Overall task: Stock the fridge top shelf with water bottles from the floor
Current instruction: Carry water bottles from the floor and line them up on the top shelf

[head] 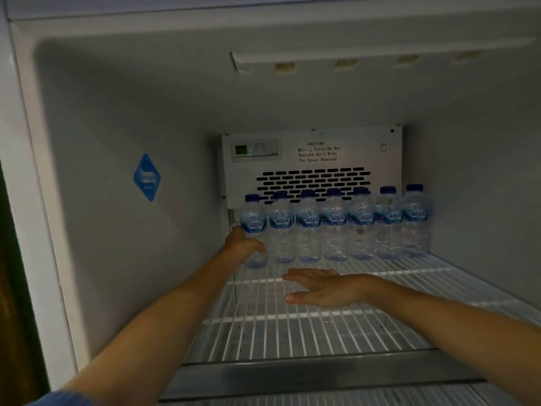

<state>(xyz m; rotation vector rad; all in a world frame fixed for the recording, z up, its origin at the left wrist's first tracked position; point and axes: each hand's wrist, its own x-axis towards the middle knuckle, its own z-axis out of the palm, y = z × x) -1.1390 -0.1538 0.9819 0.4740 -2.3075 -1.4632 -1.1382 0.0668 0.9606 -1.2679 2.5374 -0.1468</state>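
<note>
The fridge (102, 142) is open and its grey inside walls fill most of the view. The white wire top shelf (322, 332) runs from the front edge to the back panel (313, 159), which has dark vent slots and a caution text. Seven water bottles (335, 224) with blue caps stand upright in one row at the back of this shelf, side by side, just before the panel. The left hand (243, 244) holds the leftmost bottle (253, 221) low on its body, with the thumb curled across the front. The right hand (325, 288) is above the wire near the row, palm down, its fingers (301, 276) straight and holding nothing. A blue diamond sticker (147, 177) is on the left wall.
</note>
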